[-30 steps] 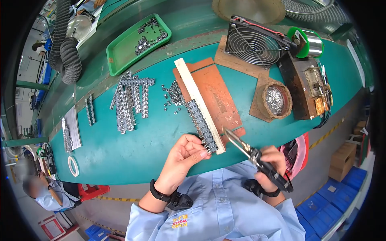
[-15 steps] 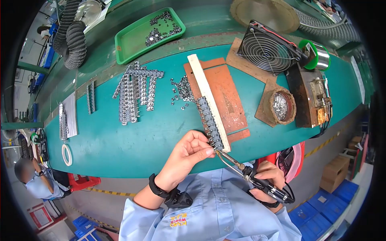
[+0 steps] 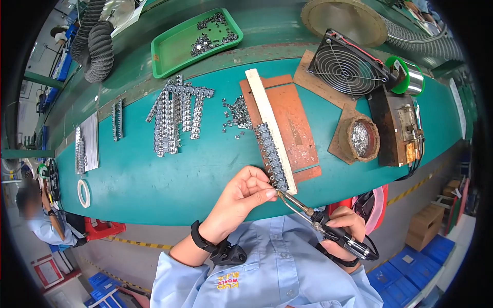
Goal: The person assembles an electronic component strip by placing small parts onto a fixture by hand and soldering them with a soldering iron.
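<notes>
A strip of small dark components lies along the left side of a pale wooden bar, which rests on a reddish-brown board. My left hand is closed at the strip's near end, thumb and forefinger pinched; what lies between the fingertips is too small to make out. My right hand is wrapped round a black soldering iron with a thin side tube. The iron's tip is at the near end of the strip, beside my left fingertips. Loose small parts lie left of the board.
Stacked component strips lie on the green mat. Behind are a green tray and a fan. To the right stand a round pot, a solder spool and a metal box. Another person sits far left.
My right hand has brought the iron's tip from right of the wooden bar to the strip's near end. My left hand stays at the strip. The whole view has shifted.
</notes>
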`<state>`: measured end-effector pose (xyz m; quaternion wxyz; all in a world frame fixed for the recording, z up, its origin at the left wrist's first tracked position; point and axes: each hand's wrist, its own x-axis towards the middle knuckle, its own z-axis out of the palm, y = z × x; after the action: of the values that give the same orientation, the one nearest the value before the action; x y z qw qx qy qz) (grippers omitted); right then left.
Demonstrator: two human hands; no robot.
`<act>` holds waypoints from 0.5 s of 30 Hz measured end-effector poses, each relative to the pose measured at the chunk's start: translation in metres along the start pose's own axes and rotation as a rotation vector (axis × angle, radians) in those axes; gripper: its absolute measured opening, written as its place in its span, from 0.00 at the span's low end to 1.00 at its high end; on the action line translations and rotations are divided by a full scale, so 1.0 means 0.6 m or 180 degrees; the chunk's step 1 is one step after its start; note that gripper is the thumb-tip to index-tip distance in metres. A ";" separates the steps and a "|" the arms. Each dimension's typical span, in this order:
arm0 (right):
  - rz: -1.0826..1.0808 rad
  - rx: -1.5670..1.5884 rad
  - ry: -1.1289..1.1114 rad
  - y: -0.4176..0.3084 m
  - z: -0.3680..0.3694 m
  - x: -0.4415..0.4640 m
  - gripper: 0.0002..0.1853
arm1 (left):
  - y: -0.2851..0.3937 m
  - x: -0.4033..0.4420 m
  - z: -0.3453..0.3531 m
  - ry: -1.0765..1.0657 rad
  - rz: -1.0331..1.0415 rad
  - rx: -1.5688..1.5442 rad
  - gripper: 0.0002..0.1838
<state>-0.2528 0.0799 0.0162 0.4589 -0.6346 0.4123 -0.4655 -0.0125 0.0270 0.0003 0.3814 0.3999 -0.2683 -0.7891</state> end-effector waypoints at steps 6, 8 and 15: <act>-0.0190 -0.0019 0.0084 0.001 0.001 -0.002 0.19 | 0.001 0.000 0.001 0.0000 0.0007 -0.0014 0.09; -0.0310 0.0104 0.0325 0.006 0.002 -0.007 0.20 | 0.001 -0.001 0.001 -0.0010 -0.0001 -0.0018 0.09; -0.0220 0.0045 0.0133 0.009 0.003 -0.008 0.20 | 0.001 -0.001 0.001 -0.0011 0.0013 0.0039 0.09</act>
<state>-0.2526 0.0834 0.0099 0.4383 -0.6353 0.3965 -0.4971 -0.0128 0.0274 0.0012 0.3801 0.4002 -0.2745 -0.7874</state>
